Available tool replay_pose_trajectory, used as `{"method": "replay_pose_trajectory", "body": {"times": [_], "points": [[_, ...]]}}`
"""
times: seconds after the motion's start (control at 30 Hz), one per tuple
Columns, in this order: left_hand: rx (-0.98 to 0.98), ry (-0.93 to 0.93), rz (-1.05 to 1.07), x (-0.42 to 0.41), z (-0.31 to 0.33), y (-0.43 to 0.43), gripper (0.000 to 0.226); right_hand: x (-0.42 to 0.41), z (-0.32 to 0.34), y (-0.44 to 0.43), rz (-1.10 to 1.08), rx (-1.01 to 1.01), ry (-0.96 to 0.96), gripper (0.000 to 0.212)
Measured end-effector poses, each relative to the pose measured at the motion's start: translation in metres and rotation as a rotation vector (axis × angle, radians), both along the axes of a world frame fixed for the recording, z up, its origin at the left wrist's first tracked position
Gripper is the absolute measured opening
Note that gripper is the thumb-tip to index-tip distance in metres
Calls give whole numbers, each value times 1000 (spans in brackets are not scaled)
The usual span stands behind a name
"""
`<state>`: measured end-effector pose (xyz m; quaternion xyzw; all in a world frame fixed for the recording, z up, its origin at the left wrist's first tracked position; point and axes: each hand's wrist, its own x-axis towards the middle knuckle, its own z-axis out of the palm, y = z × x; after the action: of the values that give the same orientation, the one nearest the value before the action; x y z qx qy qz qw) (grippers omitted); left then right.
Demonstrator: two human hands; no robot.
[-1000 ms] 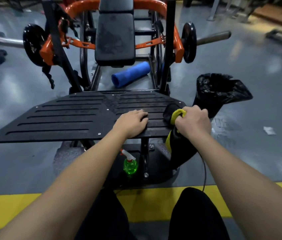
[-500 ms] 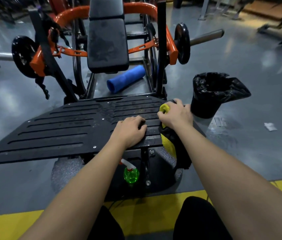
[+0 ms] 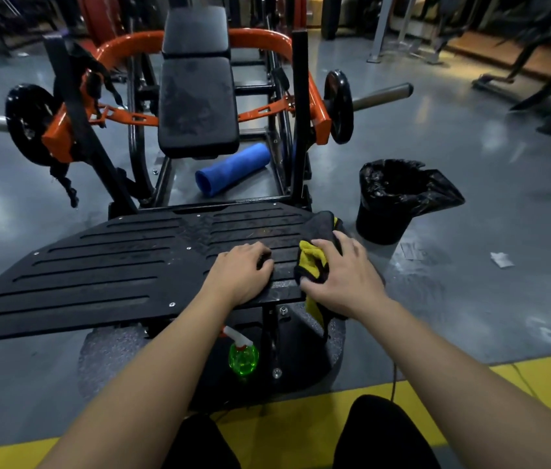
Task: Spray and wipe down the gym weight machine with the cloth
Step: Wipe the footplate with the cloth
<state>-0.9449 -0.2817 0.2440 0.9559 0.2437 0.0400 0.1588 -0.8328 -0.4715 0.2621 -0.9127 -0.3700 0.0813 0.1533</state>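
Two hands: left hand at 6 o'clock, right hand at 5. One cloth. One spray bottle at 6. One footplate. Two pads at 12: upper pad, lower pad. Two weight plates: left plate at 10, right plate at 1. One blue roller. One bin at 3. Paper scraps at 3: probably two, blurry.

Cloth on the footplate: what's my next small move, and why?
Probably sweep the cloth leftward across the footplate: the right hand holds it bunched at the plate's right end, and the left hand resting beside it would need to lift clear.
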Motion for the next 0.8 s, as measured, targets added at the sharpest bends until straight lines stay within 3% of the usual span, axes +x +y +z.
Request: {"method": "replay_pose_trajectory", "body": {"times": [0.13,0.4,0.63,0.8], "points": [[7,-9,3,2,-5,2,40,17,-4,30,-120,85,-16,42],[0,-23,23,3,-4,2,40,52,-7,72,-124,40,-83,60],[-24,18,42,0,5,-4,40,41,1,52,-117,127,7,35],[-42,38,47,-4,17,-12,41,15,8,28,-154,46,-72,55]]}}
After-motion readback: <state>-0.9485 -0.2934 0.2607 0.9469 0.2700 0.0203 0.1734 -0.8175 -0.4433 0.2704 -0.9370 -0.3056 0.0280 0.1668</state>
